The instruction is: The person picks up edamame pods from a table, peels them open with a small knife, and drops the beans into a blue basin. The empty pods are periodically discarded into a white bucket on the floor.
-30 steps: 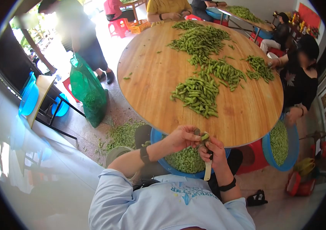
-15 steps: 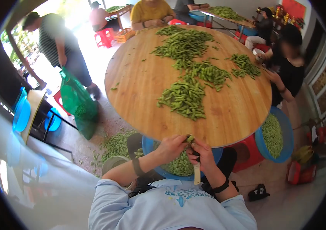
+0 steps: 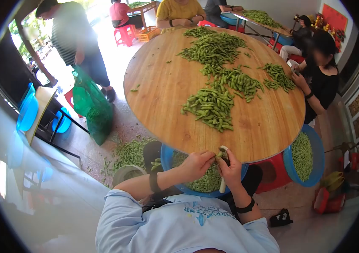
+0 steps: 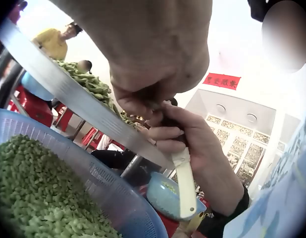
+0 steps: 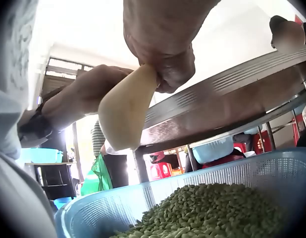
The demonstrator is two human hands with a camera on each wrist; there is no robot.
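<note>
Over the blue basket (image 3: 166, 160), my left hand (image 3: 197, 165) pinches a green bean pod (image 3: 218, 155) between thumb and fingertips. Close beside it, my right hand (image 3: 232, 170) grips a knife by its cream handle (image 4: 184, 186), which points down out of the fist. The knife's working end is hidden among the fingers. Both hands meet at the pod, near the front edge of the round wooden table (image 3: 158, 109). Shelled green beans (image 5: 207, 208) fill much of the basket below. On the tabletop lies a heap of unshelled pods (image 3: 210, 107).
At the right stands another blue basket (image 3: 318, 147) of shelled beans beside a person in black. A person at the left holds a green bag (image 3: 93, 105). Pods (image 3: 133, 154) are scattered on the floor by a pale bucket (image 3: 122, 175). A red stool (image 3: 274, 168) sits under the table.
The head view has swung left and back. My hands stay together at the pod, with the right fingers and knife turned slightly. The person at the left has lifted upright in view, still holding the green bag.
</note>
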